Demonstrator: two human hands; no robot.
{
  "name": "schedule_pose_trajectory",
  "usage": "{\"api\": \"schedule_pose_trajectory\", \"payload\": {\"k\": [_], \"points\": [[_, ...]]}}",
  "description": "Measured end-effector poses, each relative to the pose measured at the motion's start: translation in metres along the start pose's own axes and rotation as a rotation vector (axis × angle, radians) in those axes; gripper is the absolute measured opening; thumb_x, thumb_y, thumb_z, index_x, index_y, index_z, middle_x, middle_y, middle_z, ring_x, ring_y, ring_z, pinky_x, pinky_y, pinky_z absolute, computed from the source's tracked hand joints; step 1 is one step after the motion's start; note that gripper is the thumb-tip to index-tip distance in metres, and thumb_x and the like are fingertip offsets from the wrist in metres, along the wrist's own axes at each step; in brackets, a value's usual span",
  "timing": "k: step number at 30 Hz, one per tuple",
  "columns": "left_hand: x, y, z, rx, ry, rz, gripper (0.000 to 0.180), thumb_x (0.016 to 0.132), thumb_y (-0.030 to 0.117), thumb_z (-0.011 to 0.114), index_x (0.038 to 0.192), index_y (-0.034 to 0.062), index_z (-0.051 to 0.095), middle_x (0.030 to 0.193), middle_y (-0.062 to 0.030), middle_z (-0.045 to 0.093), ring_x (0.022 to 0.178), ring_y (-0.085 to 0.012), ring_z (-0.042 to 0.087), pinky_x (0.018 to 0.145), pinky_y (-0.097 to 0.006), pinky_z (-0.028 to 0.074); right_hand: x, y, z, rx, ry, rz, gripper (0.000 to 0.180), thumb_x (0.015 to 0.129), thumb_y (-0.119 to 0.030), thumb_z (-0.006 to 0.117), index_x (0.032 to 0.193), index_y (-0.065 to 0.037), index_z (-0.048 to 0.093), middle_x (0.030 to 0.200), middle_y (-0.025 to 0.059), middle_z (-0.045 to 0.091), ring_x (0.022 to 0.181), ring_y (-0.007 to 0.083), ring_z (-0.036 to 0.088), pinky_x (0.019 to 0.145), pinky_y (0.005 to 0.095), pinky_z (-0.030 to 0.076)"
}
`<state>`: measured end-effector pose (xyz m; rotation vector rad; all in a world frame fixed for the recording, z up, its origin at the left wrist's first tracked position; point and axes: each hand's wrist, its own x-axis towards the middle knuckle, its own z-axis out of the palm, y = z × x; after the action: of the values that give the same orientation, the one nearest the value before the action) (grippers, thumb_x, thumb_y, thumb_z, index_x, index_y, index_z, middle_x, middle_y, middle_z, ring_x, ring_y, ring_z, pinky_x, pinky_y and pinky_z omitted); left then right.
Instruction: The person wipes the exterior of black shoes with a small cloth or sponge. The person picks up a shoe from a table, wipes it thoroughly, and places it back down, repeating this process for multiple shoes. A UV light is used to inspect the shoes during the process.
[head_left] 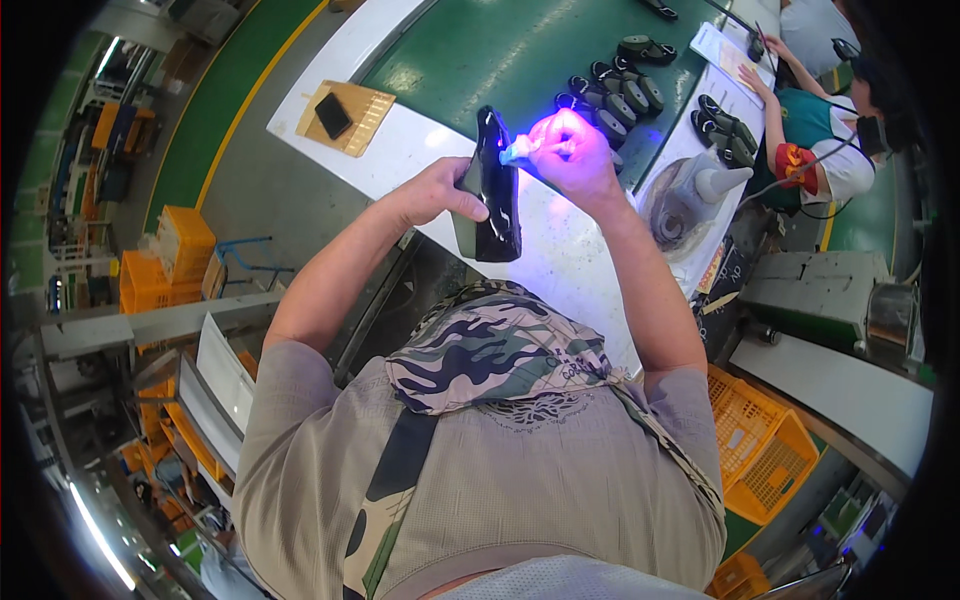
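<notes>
Holding, head view: the left hand (437, 192) is closed around one black glossy shoe part (494, 190), thumb across its lower face, fingers hidden behind. The part stands nearly upright between both hands, its long axis running from the lower end near the left thumb up toward the right hand's fingertips. The right hand (570, 152) is pinched shut on one small lamp (515, 150) casting violet-blue light, its tip touching or just beside the part's upper edge; which, cannot be told. The left hand is the nearer, in full contact. Beyond the right hand, on the green conveyor belt (480, 60): dark soles (622, 95), roughly ten, overlapping, exact count unclear. Beyond the left hand: one tan tray (362, 120) bearing one black square pad (332, 115). Right of the right hand: one grey cone-topped stand (692, 190), one seated co-worker (825, 150).
</notes>
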<state>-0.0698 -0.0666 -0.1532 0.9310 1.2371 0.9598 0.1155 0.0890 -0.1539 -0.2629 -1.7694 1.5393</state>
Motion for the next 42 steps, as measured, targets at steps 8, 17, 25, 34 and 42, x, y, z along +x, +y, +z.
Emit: {"api": "schedule_pose_trajectory", "payload": {"k": [8,17,25,34,42], "points": [[-0.027,-0.021,-0.002,-0.28,0.227,0.07,0.056,0.068,0.012,0.079,0.117,-0.0035,0.057,0.104,-0.0098,0.066,0.093,-0.0206,0.065,0.09,-0.034,0.05,-0.028,-0.008,0.015,0.147,-0.194,0.149,0.015,0.073,0.004,0.062,0.074,-0.005,0.049,0.084,0.0082,0.058,0.082,0.0147,0.057,0.074,0.0295,0.048],[-0.064,-0.045,-0.013,-0.665,0.379,0.233,0.046,0.076,0.008,0.074,0.118,-0.0012,0.056,0.107,-0.0114,0.067,0.096,-0.0226,0.066,0.092,-0.038,0.051,-0.035,0.027,0.031,0.297,-0.052,0.295,0.018,0.075,0.003,0.07,0.081,-0.003,0.054,0.078,0.0046,0.057,0.076,0.0136,0.057,0.068,0.0296,0.05],[-0.105,-0.067,-0.032,-0.478,0.644,0.399,0.048,0.074,0.009,0.075,0.117,-0.0011,0.054,0.109,-0.01,0.065,0.101,-0.0202,0.062,0.094,-0.034,0.047,-0.027,0.02,0.101,0.369,0.039,0.422,0.017,0.078,0.004,0.071,0.084,-0.001,0.056,0.072,0.0029,0.058,0.064,0.011,0.056,0.058,0.0268,0.049],[-0.168,-0.086,-0.041,-0.149,1.088,0.559,0.065,0.073,0.002,0.079,0.127,-0.0022,0.044,0.112,-0.0097,0.062,0.107,-0.0183,0.058,0.096,-0.032,0.046,-0.014,0.031,0.194,0.33,0.043,0.552,0.018,0.076,0.005,0.073,0.083,0.001,0.056,0.075,0.0072,0.06,0.062,0.0135,0.058,0.054,0.0275,0.049],[-0.238,-0.106,-0.053,0.216,1.438,0.427,0.067,0.064,0.021,0.085,0.118,-0.0033,0.054,0.102,-0.0141,0.067,0.097,-0.0211,0.064,0.089,-0.033,0.049,-0.002,0.021,0.298,0.382,-0.215,0.689,0.019,0.078,0.002,0.073,0.086,-0.001,0.057,0.077,0.0071,0.064,0.065,0.0126,0.06,0.058,0.0232,0.045]]}}
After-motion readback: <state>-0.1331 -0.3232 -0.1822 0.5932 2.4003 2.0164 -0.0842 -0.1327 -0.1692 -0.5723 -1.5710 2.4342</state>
